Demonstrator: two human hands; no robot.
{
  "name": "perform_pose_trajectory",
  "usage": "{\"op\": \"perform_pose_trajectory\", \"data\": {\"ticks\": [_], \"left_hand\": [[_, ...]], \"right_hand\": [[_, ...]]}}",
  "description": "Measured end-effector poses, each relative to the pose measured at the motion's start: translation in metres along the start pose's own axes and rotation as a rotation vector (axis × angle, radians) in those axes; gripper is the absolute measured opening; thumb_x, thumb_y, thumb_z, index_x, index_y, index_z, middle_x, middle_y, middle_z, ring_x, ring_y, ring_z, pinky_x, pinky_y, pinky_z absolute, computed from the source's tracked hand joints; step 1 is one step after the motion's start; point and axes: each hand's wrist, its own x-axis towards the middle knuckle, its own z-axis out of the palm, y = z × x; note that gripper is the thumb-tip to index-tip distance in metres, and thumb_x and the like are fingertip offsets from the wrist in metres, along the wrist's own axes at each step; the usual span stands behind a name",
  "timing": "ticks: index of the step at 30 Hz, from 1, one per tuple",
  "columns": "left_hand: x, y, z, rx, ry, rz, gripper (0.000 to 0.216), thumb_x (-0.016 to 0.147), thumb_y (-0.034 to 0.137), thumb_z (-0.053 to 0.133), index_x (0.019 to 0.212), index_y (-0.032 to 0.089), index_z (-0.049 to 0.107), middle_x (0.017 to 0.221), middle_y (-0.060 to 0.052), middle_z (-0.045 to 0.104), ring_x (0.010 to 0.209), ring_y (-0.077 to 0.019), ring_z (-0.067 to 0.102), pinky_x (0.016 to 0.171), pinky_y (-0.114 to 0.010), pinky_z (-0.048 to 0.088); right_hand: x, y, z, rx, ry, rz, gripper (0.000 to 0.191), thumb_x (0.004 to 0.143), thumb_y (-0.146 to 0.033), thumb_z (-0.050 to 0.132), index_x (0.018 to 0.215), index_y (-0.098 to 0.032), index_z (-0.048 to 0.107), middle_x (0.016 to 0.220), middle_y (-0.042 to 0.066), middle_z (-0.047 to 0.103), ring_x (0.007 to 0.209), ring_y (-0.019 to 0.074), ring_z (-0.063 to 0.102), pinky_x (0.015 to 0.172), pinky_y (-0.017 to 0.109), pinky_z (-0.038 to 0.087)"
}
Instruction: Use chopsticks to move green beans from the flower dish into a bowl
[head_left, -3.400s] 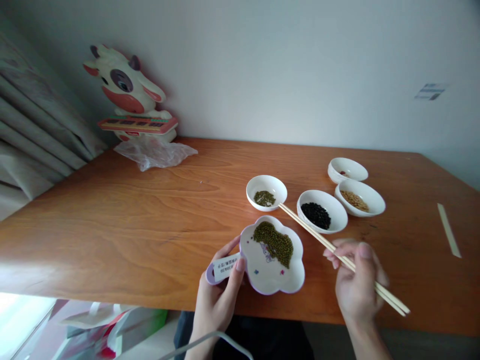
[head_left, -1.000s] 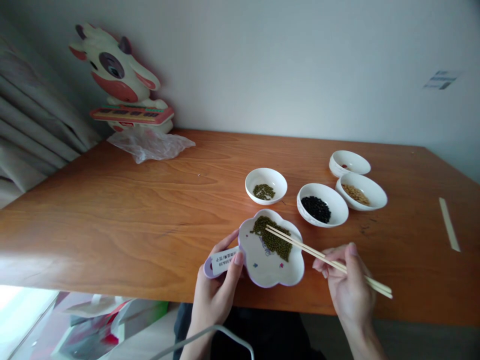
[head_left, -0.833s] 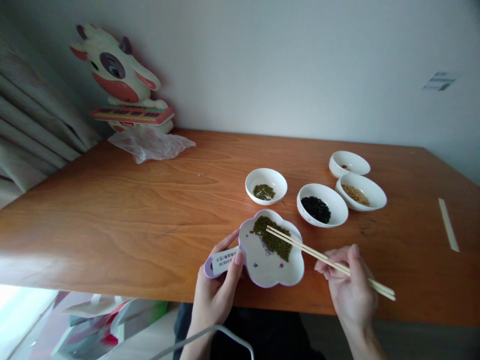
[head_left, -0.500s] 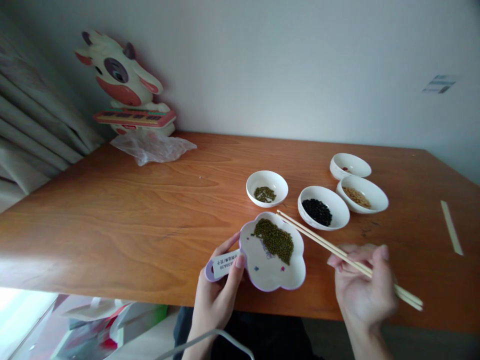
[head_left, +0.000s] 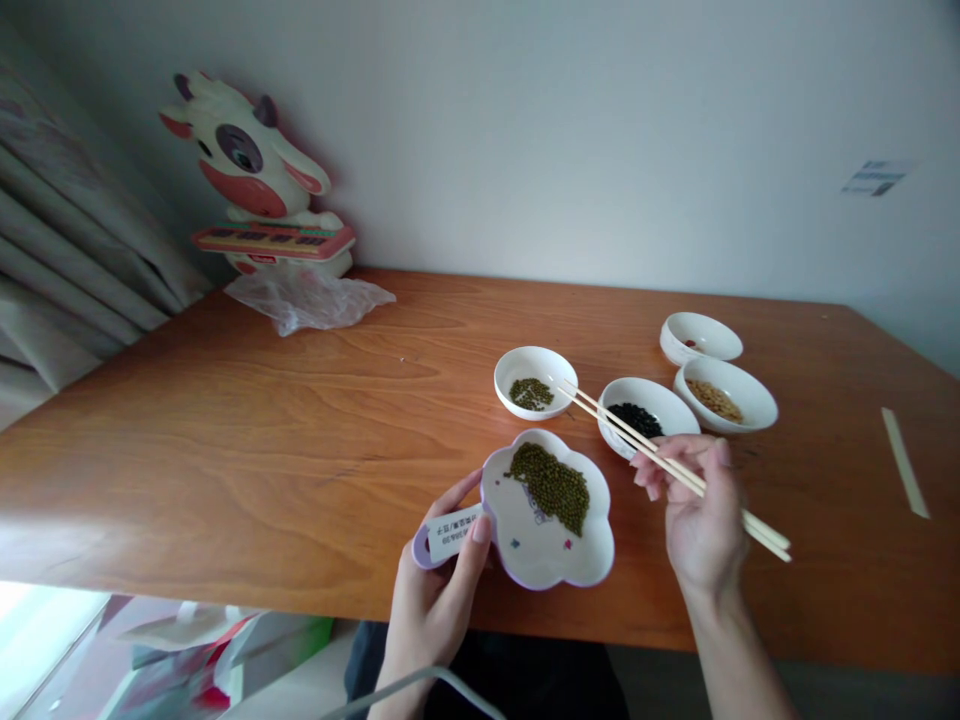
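While our left hand, in the lower middle of the frame, clamps thumb and fingers on the handle of a flower-shaped dish, our right hand, at lower right, is wrapped around two chopsticks. The dish, just below the frame's centre, is white with a lilac rim; green beans heap its upper part, partly hiding a printed figure, and a white label covers the handle. The chopsticks are pale and slim, their tips slightly parted at the right side of a white bowl. We count four such bowls: this one with green beans, one with black beans, one with tan kernels, one with reddish bits. At upper left we see one cow toy and one clear bag.

The chopsticks and right fingers hide part of the black-bean bowl. The reddish bits are too small to identify, and we cannot tell whether the tips hold a bean. The bottom edge cuts off both forearms.
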Motion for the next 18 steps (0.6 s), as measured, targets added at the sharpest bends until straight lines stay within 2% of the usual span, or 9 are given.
{"op": "perform_pose_trajectory", "data": {"ticks": [5,8,10,13,15,18], "left_hand": [[0.0,0.003,0.002,-0.05,-0.001,0.003,0.054,0.098,0.043,0.072,0.145,0.018,0.063,0.125,-0.013,0.078,0.098,-0.0235,0.078,0.089,-0.029,0.062],[0.0,0.005,0.004,-0.101,-0.008,-0.001,0.058,0.092,0.04,0.08,0.144,0.02,0.063,0.124,-0.012,0.078,0.097,-0.0226,0.078,0.085,-0.027,0.063],[0.0,0.006,0.005,-0.124,-0.023,-0.005,0.065,0.087,0.038,0.085,0.145,0.02,0.061,0.117,-0.011,0.08,0.091,-0.0219,0.077,0.079,-0.027,0.063],[0.002,0.007,0.002,-0.12,-0.022,-0.022,0.07,0.083,0.04,0.088,0.145,0.019,0.062,0.107,-0.01,0.08,0.086,-0.0225,0.076,0.075,-0.027,0.062],[0.003,0.006,0.0,-0.113,-0.002,-0.029,0.065,0.088,0.044,0.083,0.144,0.016,0.065,0.094,-0.008,0.079,0.079,-0.0198,0.073,0.072,-0.025,0.059],[0.003,0.001,-0.002,-0.18,0.008,-0.039,0.059,0.099,0.049,0.07,0.145,0.012,0.064,0.072,-0.003,0.07,0.064,-0.0141,0.061,0.062,-0.021,0.05]], "right_hand": [[-0.013,-0.016,-0.027,-0.141,-0.054,-0.025,0.04,0.103,-0.057,0.053,0.089,-0.024,0.073,0.079,0.003,0.074,0.065,0.0164,0.06,0.057,0.029,0.044],[-0.024,-0.03,-0.051,-0.274,-0.107,-0.027,0.05,0.104,-0.061,0.047,0.087,-0.025,0.078,0.081,0.006,0.075,0.069,0.0195,0.063,0.058,0.031,0.046],[-0.032,-0.037,-0.066,-0.411,-0.125,-0.046,0.062,0.105,-0.065,0.039,0.076,-0.024,0.077,0.081,0.008,0.074,0.075,0.0222,0.066,0.061,0.033,0.048],[-0.043,-0.046,-0.082,-0.582,-0.144,-0.06,0.071,0.107,-0.065,0.029,0.071,-0.025,0.074,0.084,0.01,0.074,0.089,0.0273,0.07,0.068,0.035,0.05],[-0.049,-0.05,-0.085,-0.644,-0.196,-0.049,0.071,0.107,-0.063,0.025,0.07,-0.025,0.072,0.084,0.01,0.073,0.089,0.0287,0.07,0.061,0.035,0.047],[-0.053,-0.053,-0.083,-0.687,-0.308,-0.038,0.07,0.107,-0.062,0.021,0.073,-0.026,0.07,0.084,0.009,0.073,0.083,0.0277,0.07,0.055,0.034,0.045]]}}
